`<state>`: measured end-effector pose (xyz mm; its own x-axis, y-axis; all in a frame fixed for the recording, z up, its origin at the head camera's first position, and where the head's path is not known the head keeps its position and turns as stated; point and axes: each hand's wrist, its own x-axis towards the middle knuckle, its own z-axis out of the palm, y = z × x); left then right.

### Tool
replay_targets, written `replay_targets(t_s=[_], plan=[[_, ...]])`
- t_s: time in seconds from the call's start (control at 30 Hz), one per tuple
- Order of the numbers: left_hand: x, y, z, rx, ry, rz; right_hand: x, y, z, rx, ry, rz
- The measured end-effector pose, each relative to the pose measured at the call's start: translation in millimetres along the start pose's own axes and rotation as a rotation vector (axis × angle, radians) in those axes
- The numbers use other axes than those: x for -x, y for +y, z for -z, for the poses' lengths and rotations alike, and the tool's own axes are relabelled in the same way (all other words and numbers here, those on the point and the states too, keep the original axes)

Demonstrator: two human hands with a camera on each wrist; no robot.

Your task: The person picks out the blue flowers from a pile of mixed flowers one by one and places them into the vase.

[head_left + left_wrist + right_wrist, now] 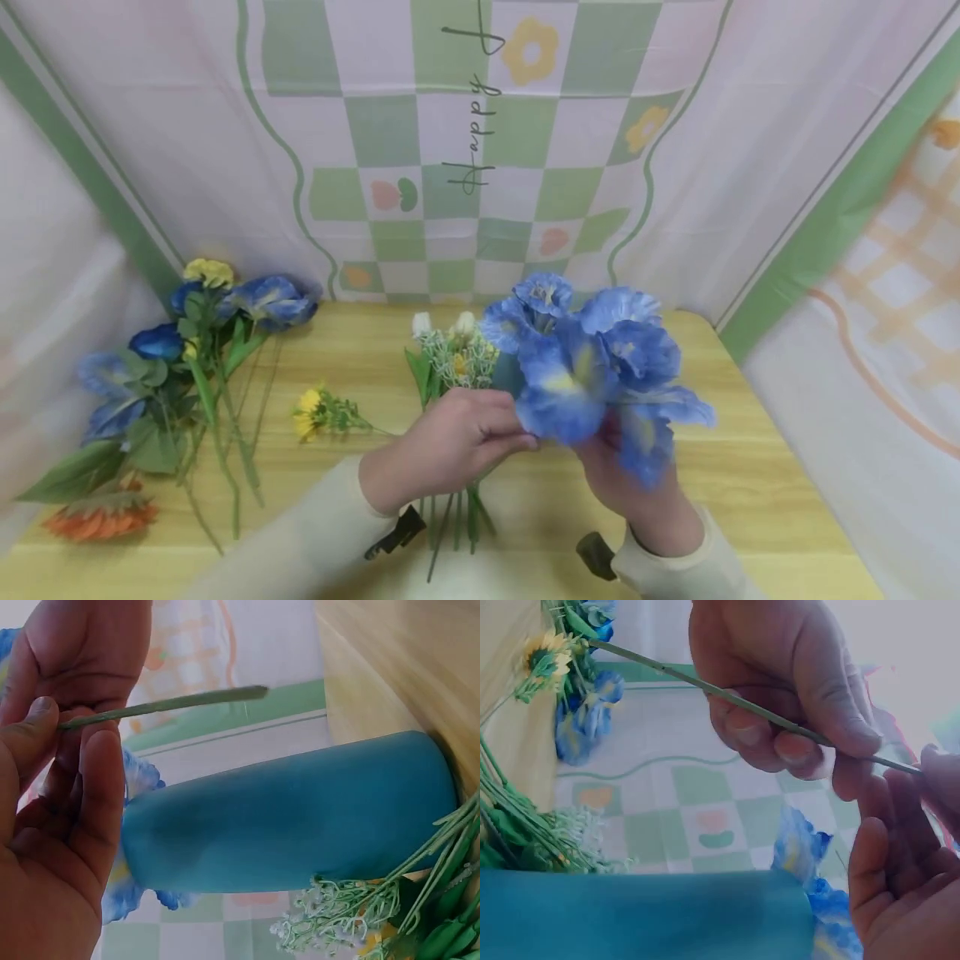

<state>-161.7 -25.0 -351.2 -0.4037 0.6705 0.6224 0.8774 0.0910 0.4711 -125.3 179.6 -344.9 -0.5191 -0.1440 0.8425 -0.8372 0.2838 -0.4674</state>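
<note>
My left hand (pixel 457 437) pinches a thin green flower stem (pixel 667 671) between thumb and fingers. Close beside it, my right hand (pixel 637 479) holds the same stem higher up, partly hidden by blue petals in the head view. A blue bloom (pixel 647 442) hangs over the right hand. Behind the hands a tall teal vase (pixel 300 817) stands upright, with blue flowers (pixel 566 375) at its mouth. In the head view these blooms hide most of the vase. The stem's lower end points down beside the vase, outside it.
A bunch of white and green flowers (pixel 457 354) lies left of the vase, stems towards me. A small yellow flower (pixel 307 414) lies further left. Blue flowers (pixel 273 302) and an orange flower (pixel 101 515) lie along the table's left side. A checked cloth (pixel 450 133) hangs behind.
</note>
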Motion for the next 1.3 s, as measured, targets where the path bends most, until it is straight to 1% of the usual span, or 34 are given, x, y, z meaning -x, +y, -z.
replay_targets(t_s=[0.03,0.07,0.1,0.13,0.17,0.2,0.23,0.3,0.37,0.4,0.43,0.47,0.53,0.63,0.7,0.83,0.9,0.97,1.13,1.2,1.23,1.3], plan=[[-1.2,-1.1,-0.6,0.006,-0.006,0.022,-2.6,0,3,0.104,0.027,0.002],[-2.3,-2.3,-0.4,0.01,-0.017,0.054,-4.3,0,7,0.065,0.038,-0.022],[-2.8,-4.2,0.0,0.001,-0.028,0.096,-4.7,1,11,0.023,0.067,-0.048],[-3.4,-6.8,0.7,-0.021,-0.036,0.145,-5.7,2,17,-0.034,0.103,-0.08],[-3.4,-10.2,1.5,-0.045,-0.04,0.21,-7.0,3,23,-0.118,0.149,-0.116],[-3.3,-13.9,2.6,-0.08,-0.039,0.276,-9.4,5,30,-0.231,0.212,-0.169],[-2.9,-17.8,3.8,-0.107,-0.035,0.347,-11.6,6,37,-0.311,0.282,-0.229],[-1.3,-25.7,5.5,-0.136,-0.019,0.472,-15.3,10,51,-0.334,0.459,-0.299],[0.2,-32.4,7.0,-0.134,0.005,0.565,-19.9,16,63,-0.341,0.626,-0.33],[0.6,-35.0,7.3,-0.121,0.019,0.591,-21.9,20,69,-0.326,0.693,-0.34],[0.7,-36.8,7.4,-0.104,0.027,0.611,-23.8,23,73,-0.346,0.756,-0.346],[0.4,-38.6,7.2,-0.094,0.035,0.618,-25.9,25,76,-0.373,0.808,-0.343],[-2.5,-40.6,6.9,-0.079,0.056,0.628,-28.8,30,79,-0.431,0.869,-0.319],[-9.5,-43.0,6.6,-0.033,0.101,0.622,-32.1,34,77,-0.513,0.894,-0.285],[-15.2,-45.0,6.3,-0.008,0.129,0.618,-34.1,35,73,-0.511,0.88,-0.256],[-23.7,-49.1,4.8,0.012,0.154,0.62,-39.8,37,69,-0.494,0.859,-0.2],[-26.9,-49.6,3.5,0.01,0.171,0.629,-42.3,38,69,-0.497,0.858,-0.195],[-30.0,-49.0,2.5,0.025,0.204,0.638,-43.7,38,68,-0.499,0.86,-0.2],[-39.1,-47.3,1.8,0.106,0.353,0.637,-46.3,37,69,-0.515,0.883,-0.182],[-42.1,-47.1,2.7,0.128,0.397,0.635,-47.2,37,69,-0.518,0.883,-0.173],[-43.0,-46.7,3.4,0.133,0.409,0.64,-47.4,37,68,-0.517,0.875,-0.176],[-43.6,-45.9,4.4,0.152,0.409,0.669,-47.4,37,67,-0.482,0.842,-0.196]])
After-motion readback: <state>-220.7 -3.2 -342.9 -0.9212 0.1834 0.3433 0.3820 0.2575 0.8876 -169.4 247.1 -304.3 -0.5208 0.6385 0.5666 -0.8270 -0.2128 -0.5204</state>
